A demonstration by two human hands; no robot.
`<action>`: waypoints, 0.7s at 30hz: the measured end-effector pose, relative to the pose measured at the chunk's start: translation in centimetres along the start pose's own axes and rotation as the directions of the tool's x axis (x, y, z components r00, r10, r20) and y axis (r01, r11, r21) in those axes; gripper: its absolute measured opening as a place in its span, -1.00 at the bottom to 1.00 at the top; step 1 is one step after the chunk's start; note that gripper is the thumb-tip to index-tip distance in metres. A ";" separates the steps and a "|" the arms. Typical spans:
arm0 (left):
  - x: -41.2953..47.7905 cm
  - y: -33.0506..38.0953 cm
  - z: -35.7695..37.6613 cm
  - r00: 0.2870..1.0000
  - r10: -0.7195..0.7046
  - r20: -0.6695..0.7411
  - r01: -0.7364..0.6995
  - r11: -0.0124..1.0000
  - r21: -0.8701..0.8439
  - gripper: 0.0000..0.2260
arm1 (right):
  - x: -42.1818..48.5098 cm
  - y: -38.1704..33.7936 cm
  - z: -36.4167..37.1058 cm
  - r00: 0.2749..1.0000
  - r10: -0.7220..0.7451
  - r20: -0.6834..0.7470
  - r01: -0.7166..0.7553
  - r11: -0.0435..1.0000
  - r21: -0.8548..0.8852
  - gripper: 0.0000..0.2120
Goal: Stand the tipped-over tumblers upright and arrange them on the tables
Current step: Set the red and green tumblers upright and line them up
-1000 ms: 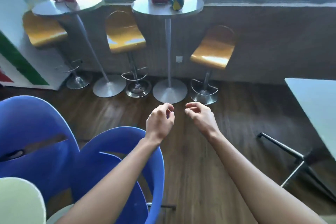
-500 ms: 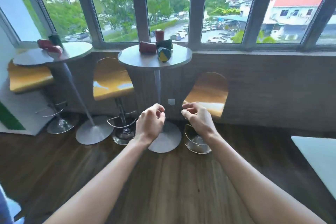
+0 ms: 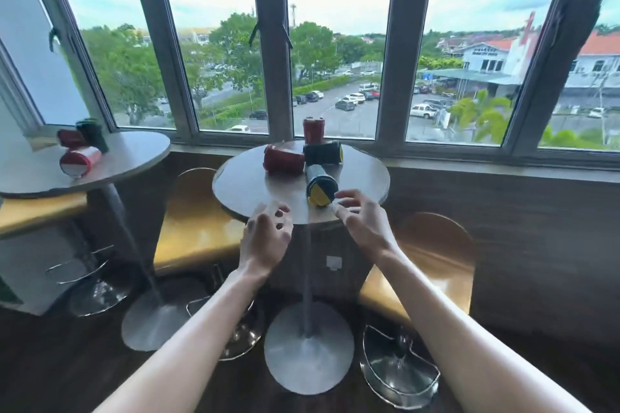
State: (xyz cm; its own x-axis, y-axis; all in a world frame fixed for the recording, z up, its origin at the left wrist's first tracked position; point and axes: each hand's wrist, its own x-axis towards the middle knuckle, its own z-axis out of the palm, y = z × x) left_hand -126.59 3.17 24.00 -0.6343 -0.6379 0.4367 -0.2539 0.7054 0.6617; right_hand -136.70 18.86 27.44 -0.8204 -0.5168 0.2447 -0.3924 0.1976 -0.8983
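On the round middle table (image 3: 362, 174) a dark tumbler with a yellow lid (image 3: 320, 185) lies on its side, lid toward me. A red tumbler (image 3: 283, 159) and another dark tumbler (image 3: 322, 152) also lie tipped behind it. One red tumbler (image 3: 313, 130) stands upright at the back. My right hand (image 3: 360, 216) hovers just right of the yellow lid, fingers apart, holding nothing. My left hand (image 3: 268, 233) is at the table's near edge, fingers loosely curled, empty. On the left table (image 3: 134, 151) a red-and-white tumbler (image 3: 80, 161) and a red one (image 3: 70, 138) lie tipped; a dark one (image 3: 93, 132) stands.
Yellow bar stools stand under and between the tables: one (image 3: 198, 228) left of the middle table, one (image 3: 436, 261) to its right, one (image 3: 40, 211) at far left. Chrome bases (image 3: 308, 345) sit on the dark wood floor. Windows (image 3: 335, 43) run behind the tables.
The view has risen and come closer to the middle table. Both hands have moved up and forward to the table's near edge; the right hand now sits beside the yellow-lidded tumbler.
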 end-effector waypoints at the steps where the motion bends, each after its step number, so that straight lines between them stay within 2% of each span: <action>1: 1.9 -0.7 0.8 1.000 -0.004 -0.003 0.004 1.000 0.001 -0.84 | 2.3 0.5 0.6 1.000 -0.009 0.008 0.009 1.000 0.000 -0.74; 7: 14.0 -4.5 4.9 0.998 -0.059 -0.021 0.059 0.998 -0.008 -0.84 | 16.7 3.0 3.7 0.998 -0.061 -0.011 0.060 0.997 -0.055 -0.74; 12: 22.1 -9.1 7.3 0.982 -0.187 0.012 0.187 0.981 -0.058 -0.79 | 25.0 4.0 6.5 1.000 0.005 -0.001 -0.005 0.993 -0.121 -0.77; 17: 27.9 -13.2 8.9 0.945 -0.306 0.114 0.322 0.933 -0.160 -0.49 | 28.1 5.3 7.9 0.972 0.210 0.110 -0.173 0.945 -0.276 -0.64; 21: 32.1 -15.9 9.7 0.914 -0.319 0.250 0.374 0.902 -0.217 -0.23 | 27.2 6.0 8.4 0.955 0.276 0.108 -0.205 0.878 -0.432 -0.46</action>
State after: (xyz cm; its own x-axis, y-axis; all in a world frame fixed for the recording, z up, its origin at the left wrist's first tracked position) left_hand -150.01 -25.50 21.59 -0.6816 -0.7308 0.0360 -0.3074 0.3307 0.8923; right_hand -157.84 -1.04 25.62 -0.8468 -0.5291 -0.0540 -0.3561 0.6395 -0.6813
